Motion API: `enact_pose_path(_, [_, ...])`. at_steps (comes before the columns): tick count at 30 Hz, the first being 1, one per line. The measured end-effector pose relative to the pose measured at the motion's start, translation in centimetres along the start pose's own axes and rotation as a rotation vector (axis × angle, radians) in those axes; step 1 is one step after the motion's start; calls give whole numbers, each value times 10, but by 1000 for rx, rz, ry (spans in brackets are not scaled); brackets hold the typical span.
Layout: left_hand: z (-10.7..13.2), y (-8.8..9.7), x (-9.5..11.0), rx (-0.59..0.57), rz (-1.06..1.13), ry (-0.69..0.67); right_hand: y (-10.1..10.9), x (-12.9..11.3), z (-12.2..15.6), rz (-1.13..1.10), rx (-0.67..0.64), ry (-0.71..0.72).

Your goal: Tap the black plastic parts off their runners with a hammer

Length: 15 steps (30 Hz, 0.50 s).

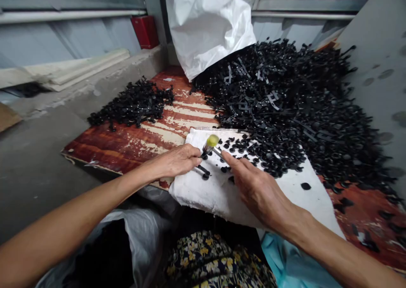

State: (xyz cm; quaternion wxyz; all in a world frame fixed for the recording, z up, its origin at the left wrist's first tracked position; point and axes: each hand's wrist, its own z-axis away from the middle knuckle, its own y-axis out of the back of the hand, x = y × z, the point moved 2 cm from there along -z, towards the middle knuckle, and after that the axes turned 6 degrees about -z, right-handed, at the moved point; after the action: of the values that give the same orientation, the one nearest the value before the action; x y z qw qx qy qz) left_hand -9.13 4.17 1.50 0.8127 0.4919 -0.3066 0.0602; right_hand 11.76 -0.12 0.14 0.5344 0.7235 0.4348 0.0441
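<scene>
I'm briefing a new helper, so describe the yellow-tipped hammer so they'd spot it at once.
On the peeling red board lies a white cloth. Over it, the right hand holds the small hammer by its thin metal handle. Its yellow tip is the only bright colour among the black plastic pieces on the cloth.

1. I log a cloth point(203, 199) on the near edge of the wooden board point(127, 152).
2. Large heap of plastic parts point(285, 97) behind it, rightward.
3. Smaller heap point(133, 104) leftward, on the board.
4. Sack point(206, 26) behind the large heap.
</scene>
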Motion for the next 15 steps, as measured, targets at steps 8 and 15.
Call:
enact_pose_path(8, [-2,0,0,-18,-33,-8,-2,-2,1,59,-29,3])
enact_pose_path(15, [-4,0,-1,3,-39,7,8,-5,-1,-64,100,-1])
